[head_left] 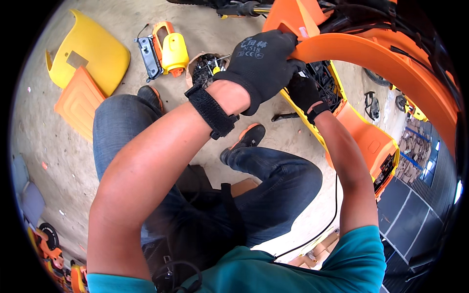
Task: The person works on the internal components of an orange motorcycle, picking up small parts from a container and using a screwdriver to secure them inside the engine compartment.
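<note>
My left hand (261, 66), in a black work glove, is closed around the near end of a long curved orange plastic panel (386, 54). Just below and to the right, my gloved right hand (305, 92) is curled beside the opening of a yellow-and-orange vehicle body (369, 134). Its fingertips are partly hidden, and whatever they hold cannot be made out. Black wires and parts (326, 80) fill the opening behind that hand. Another orange plastic piece (293, 19) rises above my left fingers.
On the concrete floor at left lie a yellow shell (100, 53) and an orange panel (80, 100). A yellow-orange housing (173, 51) sits beside a grey bracket (148, 56). A bag of small hardware (207, 68) is near my left wrist. My bent legs are below; a dark panelled surface (408, 215) stands at right.
</note>
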`<move>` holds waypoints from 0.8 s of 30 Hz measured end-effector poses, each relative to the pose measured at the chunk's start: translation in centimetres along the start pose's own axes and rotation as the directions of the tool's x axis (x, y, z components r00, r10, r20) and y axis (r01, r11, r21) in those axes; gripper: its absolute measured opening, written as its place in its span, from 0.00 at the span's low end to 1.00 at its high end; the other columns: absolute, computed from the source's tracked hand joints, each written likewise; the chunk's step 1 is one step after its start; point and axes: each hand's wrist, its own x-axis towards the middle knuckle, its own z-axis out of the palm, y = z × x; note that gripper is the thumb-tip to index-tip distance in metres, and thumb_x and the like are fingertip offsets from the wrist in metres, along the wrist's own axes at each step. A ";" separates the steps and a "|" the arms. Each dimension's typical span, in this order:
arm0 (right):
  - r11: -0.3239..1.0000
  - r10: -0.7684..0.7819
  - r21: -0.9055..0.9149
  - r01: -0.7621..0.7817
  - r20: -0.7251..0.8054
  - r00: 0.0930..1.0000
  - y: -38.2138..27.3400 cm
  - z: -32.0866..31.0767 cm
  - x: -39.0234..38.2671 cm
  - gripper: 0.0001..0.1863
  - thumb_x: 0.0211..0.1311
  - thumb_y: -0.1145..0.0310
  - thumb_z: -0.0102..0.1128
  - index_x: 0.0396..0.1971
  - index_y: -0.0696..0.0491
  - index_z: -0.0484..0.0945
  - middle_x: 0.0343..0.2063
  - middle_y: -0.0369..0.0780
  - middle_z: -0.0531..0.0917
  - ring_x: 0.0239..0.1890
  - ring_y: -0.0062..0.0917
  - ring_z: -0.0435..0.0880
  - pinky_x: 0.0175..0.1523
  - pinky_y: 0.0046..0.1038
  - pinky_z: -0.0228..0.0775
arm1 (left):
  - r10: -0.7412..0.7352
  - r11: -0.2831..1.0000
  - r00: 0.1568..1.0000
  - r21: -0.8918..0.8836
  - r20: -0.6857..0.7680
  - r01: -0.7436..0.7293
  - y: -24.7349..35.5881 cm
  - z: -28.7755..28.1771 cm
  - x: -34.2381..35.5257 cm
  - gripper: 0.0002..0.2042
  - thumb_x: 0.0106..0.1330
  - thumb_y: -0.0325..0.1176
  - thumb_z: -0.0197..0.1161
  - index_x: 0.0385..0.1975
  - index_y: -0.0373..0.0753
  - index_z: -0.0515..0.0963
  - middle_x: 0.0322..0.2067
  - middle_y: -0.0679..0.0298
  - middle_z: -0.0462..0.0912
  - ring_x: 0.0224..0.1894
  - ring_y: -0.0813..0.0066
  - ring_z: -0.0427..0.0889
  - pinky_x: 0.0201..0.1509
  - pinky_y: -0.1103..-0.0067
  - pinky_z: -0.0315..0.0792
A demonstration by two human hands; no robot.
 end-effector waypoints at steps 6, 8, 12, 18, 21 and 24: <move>0.909 0.168 0.320 -0.265 0.299 0.939 0.3 0.0 1.5 0.12 0.66 0.66 0.49 0.38 0.55 0.80 0.32 0.47 0.85 0.35 0.38 0.86 0.39 0.39 0.76 | -0.029 0.999 0.999 -0.016 0.039 0.029 0.0 -0.2 -0.1 0.15 0.60 0.41 0.68 0.33 0.33 0.77 0.28 0.51 0.78 0.35 0.49 0.79 0.39 0.63 0.71; 0.622 0.297 0.537 -0.570 0.512 0.806 0.4 -1.7 2.4 0.12 0.66 0.68 0.50 0.41 0.54 0.81 0.39 0.46 0.85 0.43 0.37 0.84 0.47 0.37 0.75 | -0.034 0.999 0.998 -0.003 0.054 0.034 -0.2 -0.5 -0.1 0.15 0.60 0.41 0.67 0.33 0.33 0.77 0.29 0.50 0.78 0.35 0.49 0.79 0.39 0.62 0.71; 0.891 0.082 0.380 -0.248 0.402 0.912 2.0 1.0 1.5 0.11 0.66 0.68 0.51 0.41 0.54 0.81 0.39 0.46 0.85 0.43 0.38 0.84 0.47 0.37 0.75 | -0.018 1.000 0.999 -0.016 0.041 0.018 0.0 -0.4 0.0 0.15 0.60 0.41 0.67 0.34 0.33 0.77 0.29 0.50 0.78 0.35 0.48 0.79 0.39 0.62 0.71; 0.994 0.080 0.075 -0.084 0.058 0.995 -1.3 0.5 1.6 0.08 0.65 0.65 0.54 0.32 0.53 0.77 0.30 0.46 0.84 0.34 0.41 0.86 0.39 0.37 0.76 | -0.051 0.999 0.998 0.002 0.047 0.051 -0.5 -1.1 -0.4 0.15 0.60 0.40 0.67 0.34 0.34 0.77 0.28 0.50 0.79 0.36 0.48 0.79 0.39 0.62 0.72; 0.996 0.081 0.043 -0.081 0.002 0.997 -0.3 1.9 0.4 0.06 0.62 0.65 0.55 0.33 0.51 0.78 0.29 0.43 0.84 0.31 0.37 0.86 0.39 0.35 0.76 | -0.034 0.999 0.998 -0.013 0.057 0.035 -0.1 -0.7 -0.1 0.14 0.61 0.41 0.66 0.34 0.34 0.77 0.28 0.50 0.79 0.35 0.48 0.80 0.40 0.62 0.72; 0.976 -0.190 -0.071 0.207 0.196 0.962 3.2 3.1 1.1 0.09 0.64 0.65 0.54 0.37 0.52 0.80 0.32 0.45 0.85 0.31 0.36 0.86 0.39 0.34 0.76 | -0.014 1.000 0.999 -0.018 0.047 0.015 0.2 -0.3 0.1 0.14 0.61 0.41 0.66 0.33 0.34 0.77 0.28 0.50 0.79 0.35 0.48 0.80 0.40 0.62 0.72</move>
